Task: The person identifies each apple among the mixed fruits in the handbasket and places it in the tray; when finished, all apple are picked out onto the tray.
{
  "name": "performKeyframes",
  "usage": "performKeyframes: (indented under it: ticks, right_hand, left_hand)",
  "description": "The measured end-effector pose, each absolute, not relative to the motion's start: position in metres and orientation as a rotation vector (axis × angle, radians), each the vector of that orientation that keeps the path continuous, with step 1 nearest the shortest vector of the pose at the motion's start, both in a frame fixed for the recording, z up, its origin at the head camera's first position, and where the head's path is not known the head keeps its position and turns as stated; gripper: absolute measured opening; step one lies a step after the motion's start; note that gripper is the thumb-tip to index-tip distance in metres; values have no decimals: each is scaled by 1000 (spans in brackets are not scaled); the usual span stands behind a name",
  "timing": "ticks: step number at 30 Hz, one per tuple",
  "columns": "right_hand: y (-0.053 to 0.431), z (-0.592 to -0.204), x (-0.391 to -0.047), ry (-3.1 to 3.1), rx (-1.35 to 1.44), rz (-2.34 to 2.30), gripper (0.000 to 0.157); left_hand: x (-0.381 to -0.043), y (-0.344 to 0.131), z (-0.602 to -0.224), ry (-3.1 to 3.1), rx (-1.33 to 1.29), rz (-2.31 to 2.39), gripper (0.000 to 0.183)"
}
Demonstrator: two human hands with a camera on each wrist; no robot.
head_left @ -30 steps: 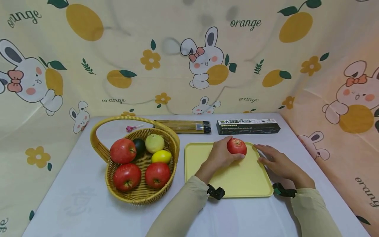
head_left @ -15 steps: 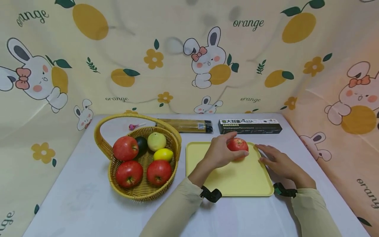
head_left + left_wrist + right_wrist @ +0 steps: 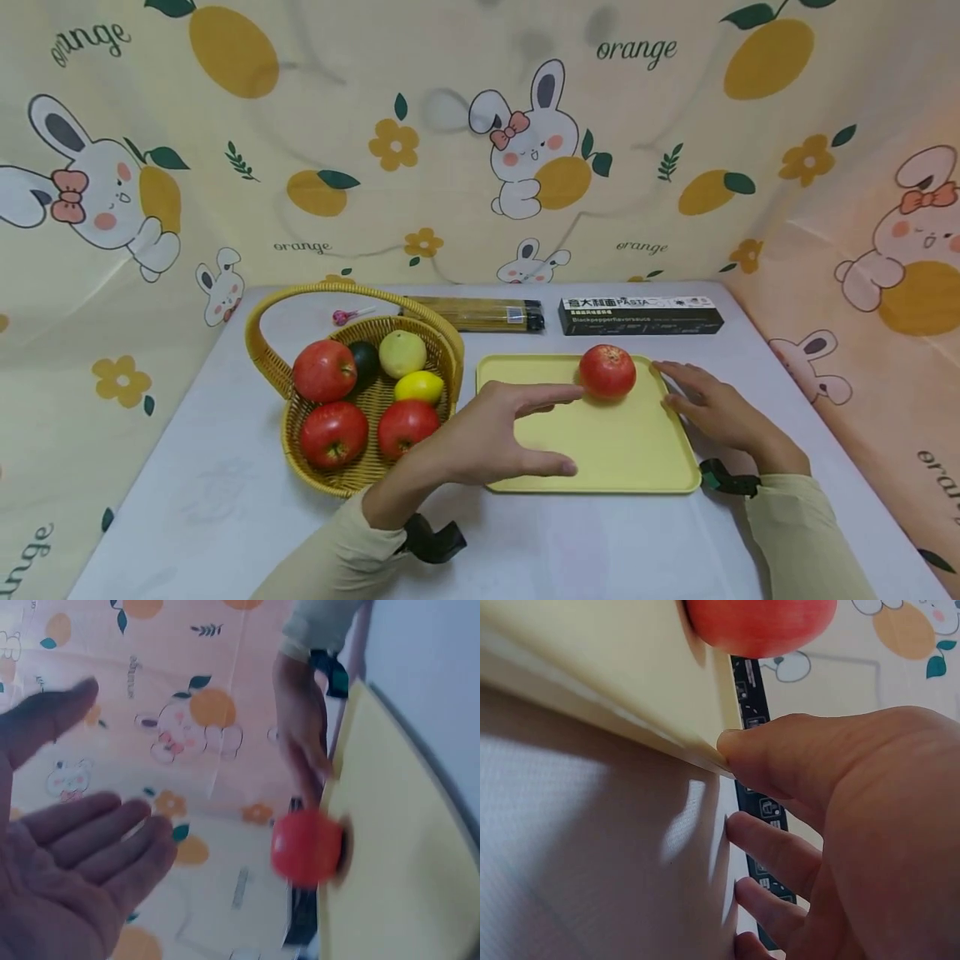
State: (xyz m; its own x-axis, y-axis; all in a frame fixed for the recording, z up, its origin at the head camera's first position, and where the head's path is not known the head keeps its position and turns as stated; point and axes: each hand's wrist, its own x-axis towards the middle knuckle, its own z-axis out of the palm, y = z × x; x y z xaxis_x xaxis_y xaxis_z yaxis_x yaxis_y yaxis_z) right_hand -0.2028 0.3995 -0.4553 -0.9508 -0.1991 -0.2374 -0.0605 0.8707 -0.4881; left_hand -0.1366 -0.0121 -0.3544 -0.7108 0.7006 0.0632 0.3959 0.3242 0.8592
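A red apple (image 3: 607, 372) sits alone near the far right corner of a pale yellow tray (image 3: 600, 467). My left hand (image 3: 487, 433) is off the apple, its thumb and fingers spread wide over the tray's left side. The left wrist view shows that palm and fingers (image 3: 112, 840) holding nothing, the apple (image 3: 306, 847) beyond them. At the tray's right edge rests my right hand (image 3: 723, 417). In the right wrist view its thumb (image 3: 780, 754) touches the tray's rim, while the other fingers (image 3: 772, 851) lie beside it.
Left of the tray stands a handled wicker basket (image 3: 300, 467) with several fruits: red apples (image 3: 333, 435), a lemon (image 3: 420, 387), a pale green fruit (image 3: 402, 353) and a dark one (image 3: 365, 367). Behind lie a noodle pack (image 3: 480, 315), a black pasta box (image 3: 641, 317) and a pink lollipop (image 3: 343, 317).
My left hand has let go of the apple and drawn back left and toward me. The apple stays on the tray. My right hand keeps its place at the tray's edge.
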Motion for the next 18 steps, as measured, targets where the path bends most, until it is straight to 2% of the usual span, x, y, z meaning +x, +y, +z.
performKeyframes:
  ticks: [9,14,18]
  right_hand:
    - [399,-454,-205,2768,-190,-701,76]
    - [399,-454,-204,2769,-205,-720,75]
    - [398,-455,-202,2772,-203,-727,76]
  left_hand:
    - [-124,-121,-356,2409,1168,1216,77]
    - [-121,-169,-366,2573,1054,1204,76]
    - [-121,-188,-379,2641,984,1113,74]
